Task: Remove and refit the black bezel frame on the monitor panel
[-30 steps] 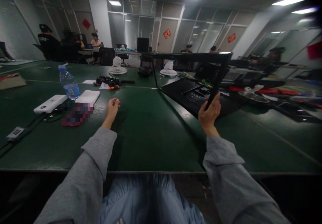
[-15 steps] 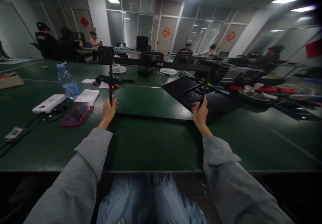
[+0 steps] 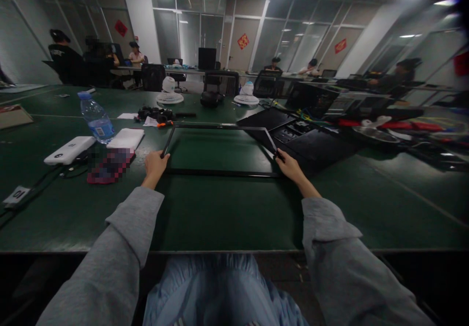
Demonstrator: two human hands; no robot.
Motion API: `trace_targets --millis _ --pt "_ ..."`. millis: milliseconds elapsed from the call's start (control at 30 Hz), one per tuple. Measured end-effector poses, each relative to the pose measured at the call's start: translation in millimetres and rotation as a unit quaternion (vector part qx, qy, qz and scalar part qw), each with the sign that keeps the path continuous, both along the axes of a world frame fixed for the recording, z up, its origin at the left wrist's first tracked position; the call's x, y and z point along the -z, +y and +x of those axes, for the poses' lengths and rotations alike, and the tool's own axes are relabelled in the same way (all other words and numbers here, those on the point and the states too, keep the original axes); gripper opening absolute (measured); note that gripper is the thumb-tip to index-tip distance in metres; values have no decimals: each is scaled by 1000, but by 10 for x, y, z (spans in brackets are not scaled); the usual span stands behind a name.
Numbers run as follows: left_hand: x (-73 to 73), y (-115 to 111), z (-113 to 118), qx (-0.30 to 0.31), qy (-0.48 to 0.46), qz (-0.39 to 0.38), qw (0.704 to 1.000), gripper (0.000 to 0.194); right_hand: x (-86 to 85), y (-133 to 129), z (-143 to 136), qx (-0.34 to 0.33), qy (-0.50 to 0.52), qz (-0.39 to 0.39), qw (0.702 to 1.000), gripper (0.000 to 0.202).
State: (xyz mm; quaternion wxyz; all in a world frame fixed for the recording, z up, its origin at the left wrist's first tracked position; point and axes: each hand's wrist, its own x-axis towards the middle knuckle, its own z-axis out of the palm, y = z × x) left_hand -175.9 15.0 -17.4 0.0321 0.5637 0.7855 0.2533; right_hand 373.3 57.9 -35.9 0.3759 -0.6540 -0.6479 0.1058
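"Holding on to what, those two hands?"

"To a thin black frame [image 3: 220,173], like a picture frame with no picture. The left hand [image 3: 155,169] is curled round its left side, and the right hand [image 3: 291,166] pinches its right side"

"Which way does it go long?"

"Side to side, right across the person's front. The long bars run left to right, the short sides point away, and each hand has one short side"

"So which hand is closer?"

"Neither one. Both touch it, and its middle is between them, a bit farther out than they are"

"Is it on the green table [image 3: 227,213]?"

"It's over it, looking almost flat. I can't tell if it touches"

"And that big dark panel [image 3: 315,145]?"

"That lies on the table too, out past the frame's right side. The right hand is just beside it, and the left hand is well apart"
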Motion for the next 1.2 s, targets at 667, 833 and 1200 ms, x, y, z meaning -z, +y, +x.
trace_targets --millis 667,833,1200 --pt "2 10 51 29 21 4 999 39 -66 -78 5 3 -47 7 999 52" --pt "58 11 39 35 7 38 999 33 -27 -64 49 -9 -35 14 999 53" --pt "-178 -50 259 43 -82 313 945 40 -234 -175 -144 83 43 183 979 66"
